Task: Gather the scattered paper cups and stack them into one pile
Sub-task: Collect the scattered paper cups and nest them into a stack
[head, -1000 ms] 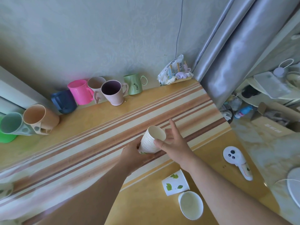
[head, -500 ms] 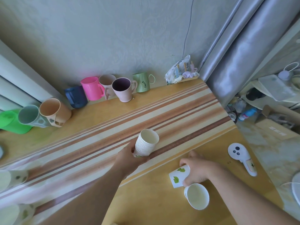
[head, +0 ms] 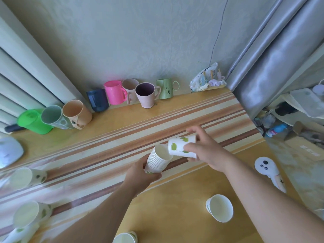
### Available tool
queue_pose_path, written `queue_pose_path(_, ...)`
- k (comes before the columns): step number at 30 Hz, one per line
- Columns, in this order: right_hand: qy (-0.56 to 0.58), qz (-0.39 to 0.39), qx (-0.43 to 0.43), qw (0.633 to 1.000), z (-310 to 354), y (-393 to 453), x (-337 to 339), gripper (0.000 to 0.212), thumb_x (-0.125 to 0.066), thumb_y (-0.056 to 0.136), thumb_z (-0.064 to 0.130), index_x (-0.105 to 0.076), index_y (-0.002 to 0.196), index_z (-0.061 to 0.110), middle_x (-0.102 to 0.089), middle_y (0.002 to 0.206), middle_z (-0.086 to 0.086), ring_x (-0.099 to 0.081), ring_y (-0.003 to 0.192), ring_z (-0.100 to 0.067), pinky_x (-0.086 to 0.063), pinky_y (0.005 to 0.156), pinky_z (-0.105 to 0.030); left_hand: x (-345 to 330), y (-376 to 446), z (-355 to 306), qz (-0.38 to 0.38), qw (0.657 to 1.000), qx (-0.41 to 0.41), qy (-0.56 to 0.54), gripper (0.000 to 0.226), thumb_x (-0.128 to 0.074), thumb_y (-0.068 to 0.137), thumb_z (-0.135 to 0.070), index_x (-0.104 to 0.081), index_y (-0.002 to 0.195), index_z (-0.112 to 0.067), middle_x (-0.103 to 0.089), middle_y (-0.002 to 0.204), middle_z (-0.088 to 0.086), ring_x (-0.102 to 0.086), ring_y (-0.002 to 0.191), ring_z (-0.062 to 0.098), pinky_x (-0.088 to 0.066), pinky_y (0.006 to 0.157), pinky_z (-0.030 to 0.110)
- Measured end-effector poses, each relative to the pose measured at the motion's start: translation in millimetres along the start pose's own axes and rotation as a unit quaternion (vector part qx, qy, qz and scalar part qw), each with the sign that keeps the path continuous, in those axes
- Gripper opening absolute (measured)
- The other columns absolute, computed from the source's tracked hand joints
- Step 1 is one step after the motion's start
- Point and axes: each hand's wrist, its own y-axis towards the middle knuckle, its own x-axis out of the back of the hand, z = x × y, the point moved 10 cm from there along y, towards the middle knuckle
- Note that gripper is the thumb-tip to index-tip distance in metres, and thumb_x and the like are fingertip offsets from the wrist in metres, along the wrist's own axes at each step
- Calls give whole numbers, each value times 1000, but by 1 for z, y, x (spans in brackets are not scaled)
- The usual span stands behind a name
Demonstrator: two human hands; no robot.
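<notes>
Since right hand (head: 205,151) lifted a cup (head: 181,147) off the table | now at stack (head: 157,161) mouth, gripped in left hand (head: 142,174) | nesting next; more cups remain.

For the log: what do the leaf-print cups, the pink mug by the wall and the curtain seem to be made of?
Leaf-print cup and the stack: likely thin paper, matte white with rolled rims that nest tightly. Pink mug: probably plastic, with a uniform bright colour and soft sheen. Curtain: looks like satin-type fabric, silvery folds with glossy highlights.
</notes>
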Motion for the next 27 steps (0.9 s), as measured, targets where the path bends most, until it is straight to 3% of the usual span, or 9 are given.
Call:
queue_pose_path(3, -184, -42, 47, 981, 18, 5, -16, 66, -77, 82, 45, -41, 137, 42, -58, 124, 5, -67, 97, -18, -56, 70, -33, 4, -3, 3, -3, 1000, 1, 11, 82, -96, 72, -30, -61, 145, -44, -73, 119, -18, -68, 113, 15, -54, 91, 37)
queue_pose_path(5, -217, -48, 62, 973, 22, 9, -32, 68, -79, 80, 52, -43, 136, 39, -59, 122, 9, -65, 98, -15, -52, 70, -31, 7, -5, 4, -8, 1000, 0, 13, 80, -95, 72, -31, -62, 144, -44, -74, 117, -17, -68, 111, 13, -54, 87, 33)
queue_pose_path(9, -230, -63, 92, 967, 18, 18, -60, 73, -86, 78, 53, -55, 141, 31, -57, 133, 10, -56, 118, -13, -46, 92, -29, 10, -8, 5, -13, 1000, -5, 10, 80, -94, 70, -34, -63, 143, -45, -75, 115, -18, -67, 106, 4, -48, 74, 23)
queue_pose_path(15, -148, -102, 84, 980, -3, 19, -83, 93, -90, 75, 59, -50, 154, 29, -56, 151, 7, -50, 139, -17, -42, 109, -35, 9, -9, 13, -25, 1000, 6, -5, 74, -92, 66, -39, -66, 136, -45, -77, 111, -18, -69, 106, 7, -58, 87, 36)
queue_pose_path(18, -158, -80, 81, 981, -10, 15, -85, 104, -89, 75, 60, -40, 161, 28, -54, 153, 5, -48, 143, -19, -42, 114, -39, 9, -9, 15, -29, 1000, 2, -7, 75, -93, 68, -36, -66, 138, -44, -76, 113, -18, -69, 107, 8, -55, 86, 35)
queue_pose_path(21, -155, -53, 63, 984, -24, 2, -65, 112, -88, 72, 65, -34, 164, 32, -51, 151, 9, -46, 142, -14, -42, 118, -45, 9, -9, 13, -33, 999, -3, -6, 79, -94, 70, -36, -63, 142, -44, -75, 117, -18, -68, 111, 11, -51, 85, 33)
queue_pose_path(24, -208, -45, 32, 977, -52, -24, -22, 104, -83, 65, 73, -47, 156, 38, -52, 144, 18, -45, 142, -10, -42, 117, -41, 2, -11, 8, -21, 1000, -7, -10, 82, -94, 72, -33, -60, 146, -43, -72, 121, -18, -66, 115, 15, -50, 87, 35)
queue_pose_path(27, -247, -31, -34, 968, -102, -60, 21, 97, -84, 63, 67, -49, 151, 47, -49, 139, 24, -42, 143, -11, -42, 117, -42, -5, -15, 2, -15, 1000, -16, -8, 86, -93, 71, -33, -58, 149, -45, -72, 122, -19, -66, 115, 16, -54, 86, 35)
